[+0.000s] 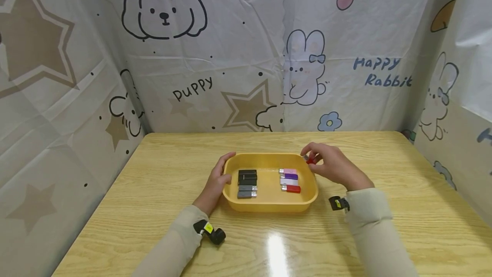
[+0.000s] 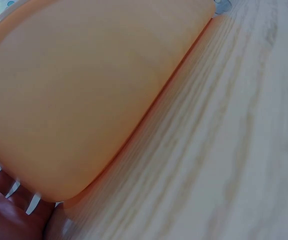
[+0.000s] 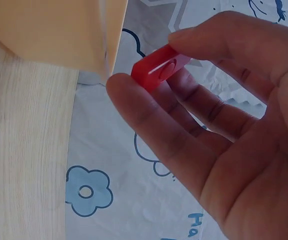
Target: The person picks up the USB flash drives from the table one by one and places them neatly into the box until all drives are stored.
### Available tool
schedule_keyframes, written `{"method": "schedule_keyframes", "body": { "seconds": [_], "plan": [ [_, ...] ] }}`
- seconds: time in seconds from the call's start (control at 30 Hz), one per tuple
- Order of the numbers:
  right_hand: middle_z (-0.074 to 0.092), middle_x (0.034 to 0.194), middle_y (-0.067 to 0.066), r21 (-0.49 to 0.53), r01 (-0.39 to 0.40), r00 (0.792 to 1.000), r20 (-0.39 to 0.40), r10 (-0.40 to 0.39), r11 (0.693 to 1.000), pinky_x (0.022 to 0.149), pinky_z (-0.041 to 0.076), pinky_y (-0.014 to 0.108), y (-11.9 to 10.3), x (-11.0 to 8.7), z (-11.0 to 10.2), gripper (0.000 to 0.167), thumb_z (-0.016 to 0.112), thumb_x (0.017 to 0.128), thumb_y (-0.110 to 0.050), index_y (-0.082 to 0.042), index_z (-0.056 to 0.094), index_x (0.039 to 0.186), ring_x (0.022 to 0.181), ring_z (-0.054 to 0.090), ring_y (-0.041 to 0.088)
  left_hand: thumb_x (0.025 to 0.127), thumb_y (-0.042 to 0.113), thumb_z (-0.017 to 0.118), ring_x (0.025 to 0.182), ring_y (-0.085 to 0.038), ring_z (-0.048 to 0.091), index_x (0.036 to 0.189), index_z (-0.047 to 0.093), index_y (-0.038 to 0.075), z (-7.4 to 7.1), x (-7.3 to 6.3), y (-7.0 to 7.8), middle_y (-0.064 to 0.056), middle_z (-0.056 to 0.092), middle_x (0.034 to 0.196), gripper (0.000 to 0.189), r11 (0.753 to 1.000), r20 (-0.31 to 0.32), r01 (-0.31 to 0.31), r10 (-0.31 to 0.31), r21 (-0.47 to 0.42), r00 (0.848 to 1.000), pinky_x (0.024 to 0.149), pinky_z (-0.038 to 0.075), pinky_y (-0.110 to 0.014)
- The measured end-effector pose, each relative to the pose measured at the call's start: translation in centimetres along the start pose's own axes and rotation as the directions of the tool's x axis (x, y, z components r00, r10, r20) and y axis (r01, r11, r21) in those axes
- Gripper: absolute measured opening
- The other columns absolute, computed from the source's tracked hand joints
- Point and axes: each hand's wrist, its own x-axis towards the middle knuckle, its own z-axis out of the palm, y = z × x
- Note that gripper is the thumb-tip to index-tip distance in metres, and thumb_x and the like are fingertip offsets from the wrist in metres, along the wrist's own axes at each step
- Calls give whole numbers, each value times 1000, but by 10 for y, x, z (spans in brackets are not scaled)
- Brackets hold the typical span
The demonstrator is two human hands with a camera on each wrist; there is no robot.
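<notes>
A yellow plastic tray stands on the table. My left hand grips its left end, thumb over the rim and fingers along the outside wall. Above the tray's back right corner, my right hand pinches a red USB flash drive between thumb and fingertips, its metal plug toward the upper left in the head view. Inside the tray, black flash drives and grey flash drives lie stacked in a left column. A pink, a purple, a white and another red flash drive form the right column.
The wooden table extends around the tray on all sides. A printed cloth with cartoon animals hangs behind the table and along both sides. Each sleeve carries a small black wrist camera, one on the left and one on the right.
</notes>
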Motion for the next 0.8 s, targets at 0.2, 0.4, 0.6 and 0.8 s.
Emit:
{"method": "schedule_keyframes", "body": {
  "seconds": [0.2,0.4,0.6,0.8],
  "plan": [
    [63,96,4,-5,2,1000,13,-2,1000,77,53,36,-4,1,4,33,70,83,-1,-15,63,112,90,58,23,73,-13,39,141,-29,27,148,30,7,0,0,0,-12,27,154,78,1000,-3,5,-5,1,1000,112,22,-46],
    [61,93,2,-17,19,1000,17,-18,1000,77,52,35,-6,3,7,33,70,83,-2,-16,62,111,88,56,22,73,-13,39,141,-29,26,148,29,7,0,0,1,-12,27,155,79,1000,-1,5,-5,0,1000,112,22,-46],
    [61,93,2,-10,31,999,41,-30,999,78,51,35,-8,4,10,32,69,83,-2,-16,62,111,87,55,22,73,-13,39,141,-29,26,148,30,7,0,0,1,-12,27,155,78,1000,-3,3,-3,5,1000,112,22,-45],
    [61,94,2,-1,28,997,66,-28,1000,78,51,35,-12,5,14,30,69,84,-2,-17,62,109,87,55,22,73,-13,39,141,-30,26,148,30,7,0,0,0,-13,27,154,78,1000,-1,0,0,-3,1000,112,23,-46]
  ]
}}
